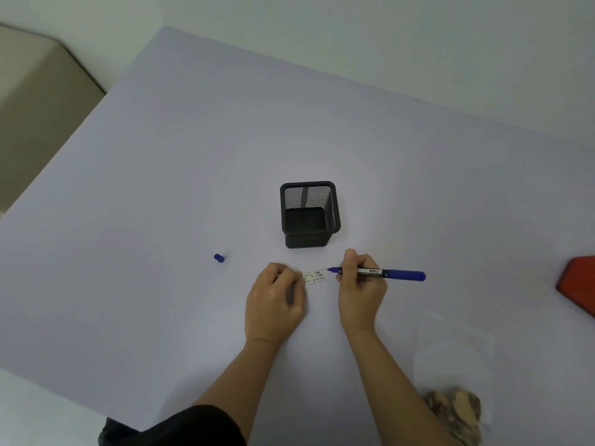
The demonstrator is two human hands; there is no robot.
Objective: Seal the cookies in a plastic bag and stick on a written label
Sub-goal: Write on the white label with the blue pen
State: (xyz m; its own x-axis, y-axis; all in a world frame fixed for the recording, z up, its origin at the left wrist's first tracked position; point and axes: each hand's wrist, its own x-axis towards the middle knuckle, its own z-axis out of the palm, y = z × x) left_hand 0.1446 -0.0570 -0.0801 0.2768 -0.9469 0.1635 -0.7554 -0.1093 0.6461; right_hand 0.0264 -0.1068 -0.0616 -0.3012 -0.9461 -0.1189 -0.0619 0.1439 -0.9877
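worktop point(161, 188): pale lilac, mesh pen holder point(308, 214) mid-surface
left hand point(277, 300): fingers closed, pinning label point(315, 276) below holder
right hand point(360, 284): gripping pen point(383, 273), tip on label
step: writing; next, likely cap point(219, 257), then stick label on bag point(454, 381)

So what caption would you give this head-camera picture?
Right hand writes with a blue marker on a label pinned by the left hand, below a mesh pen holder.

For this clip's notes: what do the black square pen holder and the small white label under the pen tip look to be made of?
Black square pen holder: seemingly metal mesh with a matte black coating, since the table shows through its fine perforated walls; the base and rim look solid. Small white label: thin, flat matte paper by the look, with printed lines; a plastic film cannot be ruled out.
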